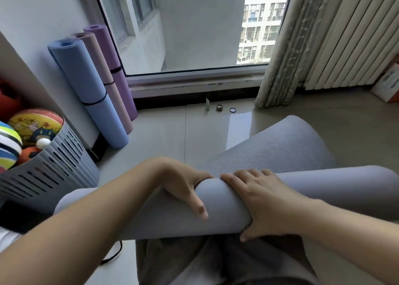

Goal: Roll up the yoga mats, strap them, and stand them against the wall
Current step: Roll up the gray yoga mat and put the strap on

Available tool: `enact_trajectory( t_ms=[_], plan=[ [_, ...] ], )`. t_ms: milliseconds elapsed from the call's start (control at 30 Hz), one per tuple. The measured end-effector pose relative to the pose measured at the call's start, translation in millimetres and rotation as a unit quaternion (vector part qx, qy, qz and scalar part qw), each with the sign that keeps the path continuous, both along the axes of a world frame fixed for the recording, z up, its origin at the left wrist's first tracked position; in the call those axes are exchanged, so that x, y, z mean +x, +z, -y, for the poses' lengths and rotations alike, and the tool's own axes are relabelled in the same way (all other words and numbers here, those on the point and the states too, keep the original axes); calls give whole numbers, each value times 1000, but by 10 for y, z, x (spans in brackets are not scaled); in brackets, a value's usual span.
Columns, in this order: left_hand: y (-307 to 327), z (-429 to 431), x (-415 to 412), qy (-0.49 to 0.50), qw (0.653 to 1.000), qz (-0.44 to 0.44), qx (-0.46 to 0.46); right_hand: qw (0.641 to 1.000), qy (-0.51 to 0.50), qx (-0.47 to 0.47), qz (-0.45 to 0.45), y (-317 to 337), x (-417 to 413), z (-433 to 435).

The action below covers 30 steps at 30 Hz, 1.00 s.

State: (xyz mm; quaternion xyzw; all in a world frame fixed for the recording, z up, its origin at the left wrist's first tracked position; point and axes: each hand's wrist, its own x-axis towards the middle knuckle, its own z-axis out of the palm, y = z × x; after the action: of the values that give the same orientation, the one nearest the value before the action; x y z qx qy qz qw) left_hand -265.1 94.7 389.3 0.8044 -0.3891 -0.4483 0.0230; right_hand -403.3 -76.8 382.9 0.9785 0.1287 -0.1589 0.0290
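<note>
A grey yoga mat [218,207] lies across my lap, mostly rolled into a thick tube, with its ribbed loose end [278,148] still flat on the floor ahead. My left hand [185,183] grips the roll from above, fingers curled over its far side, and a dark strap shows under those fingers. My right hand [261,198] curls round the roll beside it, thumb underneath. Three rolled and strapped mats lean in the corner: blue [86,86], pink [101,68], purple [112,55].
A grey slotted basket [56,163] full of balls stands at the left. A black cord [114,252] lies on the tiled floor near my knee. A large window [194,36], curtains [302,42] and small items [220,108] by the sill are ahead.
</note>
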Motion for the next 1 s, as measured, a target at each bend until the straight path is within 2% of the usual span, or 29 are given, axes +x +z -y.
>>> enact_trajectory(
  t_ms=[100, 200, 267, 333, 433, 567, 800, 933, 1000],
  plan=[
    [61, -67, -56, 19, 993, 104, -55, 997, -24, 47, -57, 64, 315, 121],
    [-38, -116, -386, -9, 957, 267, -115, 980, -53, 117, -154, 129, 635, 206],
    [-210, -97, -581, -28, 927, 363, -93, 970, -71, 118, -199, 171, 758, 217],
    [-338, -99, -587, -9, 909, 406, -97, 982, -65, 66, -163, 197, 716, 173],
    [-347, -145, -474, 3, 902, 409, -137, 999, -11, -38, 2, 79, 424, 87],
    [-291, -125, -401, 0, 906, 393, -158, 997, -10, -9, 82, -50, 292, 55],
    [116, -249, -559, -28, 906, 369, -207, 998, 11, 7, 53, 465, 126, 51],
    [-39, -260, -724, -34, 948, 262, -176, 998, 7, 20, -51, 268, -7, -35],
    [-76, -235, -630, -10, 966, 203, -157, 997, -11, 33, -62, 170, -16, 10]
  ],
)
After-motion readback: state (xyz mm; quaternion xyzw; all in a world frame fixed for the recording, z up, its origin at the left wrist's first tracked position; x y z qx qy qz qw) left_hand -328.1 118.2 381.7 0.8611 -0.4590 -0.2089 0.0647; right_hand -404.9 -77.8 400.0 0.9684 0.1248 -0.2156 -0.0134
